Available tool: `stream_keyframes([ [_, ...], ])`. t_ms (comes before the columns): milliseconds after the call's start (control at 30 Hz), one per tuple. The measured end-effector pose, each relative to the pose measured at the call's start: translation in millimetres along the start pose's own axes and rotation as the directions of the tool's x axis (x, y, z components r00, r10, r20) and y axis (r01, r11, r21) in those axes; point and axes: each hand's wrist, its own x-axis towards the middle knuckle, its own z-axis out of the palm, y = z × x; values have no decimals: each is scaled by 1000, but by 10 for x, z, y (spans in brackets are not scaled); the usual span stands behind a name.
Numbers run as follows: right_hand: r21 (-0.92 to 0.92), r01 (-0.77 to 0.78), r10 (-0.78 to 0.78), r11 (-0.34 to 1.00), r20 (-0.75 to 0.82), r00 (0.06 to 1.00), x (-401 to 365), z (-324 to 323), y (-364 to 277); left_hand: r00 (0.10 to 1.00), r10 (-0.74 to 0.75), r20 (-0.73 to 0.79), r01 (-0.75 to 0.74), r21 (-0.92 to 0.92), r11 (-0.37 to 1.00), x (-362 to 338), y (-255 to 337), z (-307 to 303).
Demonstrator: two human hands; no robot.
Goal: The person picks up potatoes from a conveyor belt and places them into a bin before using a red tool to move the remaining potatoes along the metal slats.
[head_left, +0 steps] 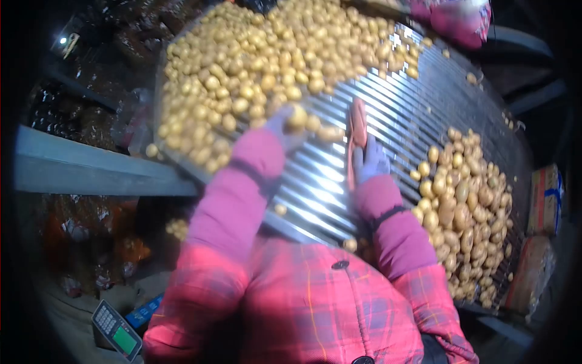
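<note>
My left hand (284, 128), in a pale purple glove and blurred by motion, is at the near edge of the big potato pile (242, 67). A potato (296, 116) shows at its fingers and looks gripped; more potatoes lie just to its right. My right hand (372, 161), gloved the same way, is closed round a long, flat, reddish-brown paddle-like piece (357, 124), which stands on edge over the ribbed metal rack (321, 200). The exact kind of this piece cannot be made out.
A second potato heap (464, 209) lies at the right on the rack. A metal beam (97, 164) crosses at left. Below it is a scale with a green display (124, 341). Cartons (544, 200) stand at far right. Another person's pink sleeve (454, 21) shows at the top.
</note>
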Motion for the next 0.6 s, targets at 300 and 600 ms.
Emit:
stream_keyframes([
  [300, 682, -487, 79, 545, 537, 840, 248, -298, -734, 806, 228, 546, -550, 551, 627, 548, -295, -1103],
  [600, 863, -337, -212, 376, 434, 876, 128, -544, -881, 992, 86, 86, -28, -524, 851, -28, 197, -629],
])
